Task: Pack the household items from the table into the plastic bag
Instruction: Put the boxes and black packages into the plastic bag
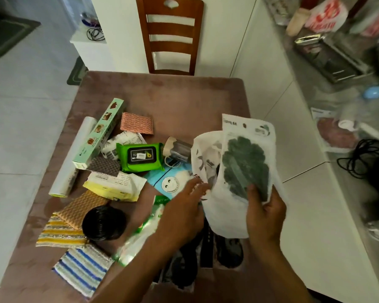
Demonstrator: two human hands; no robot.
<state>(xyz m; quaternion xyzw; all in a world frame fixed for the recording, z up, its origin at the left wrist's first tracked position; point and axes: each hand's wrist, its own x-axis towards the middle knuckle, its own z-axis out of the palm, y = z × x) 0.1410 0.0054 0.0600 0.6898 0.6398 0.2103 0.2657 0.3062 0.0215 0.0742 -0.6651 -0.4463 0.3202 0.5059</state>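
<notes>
A white plastic bag (208,162) is held up over the table's right side. My left hand (184,206) grips its near rim and holds its mouth apart. My right hand (264,213) holds a flat white packet with a dark green scrubber (246,165) inside it, its lower end tucked against the bag. On the pink-brown table (184,95) lie a green wipes pack (140,156), a long green box (100,132), a white roll (74,156), a yellow packet (114,186), a black bag roll (104,223) and several woven cloths (83,267).
A wooden chair (171,36) stands at the table's far edge. A white counter (315,193) runs along the right, with black cables (363,158) and clutter on a steel surface (328,53) behind. Dark packets (184,265) lie under my arms at the near edge.
</notes>
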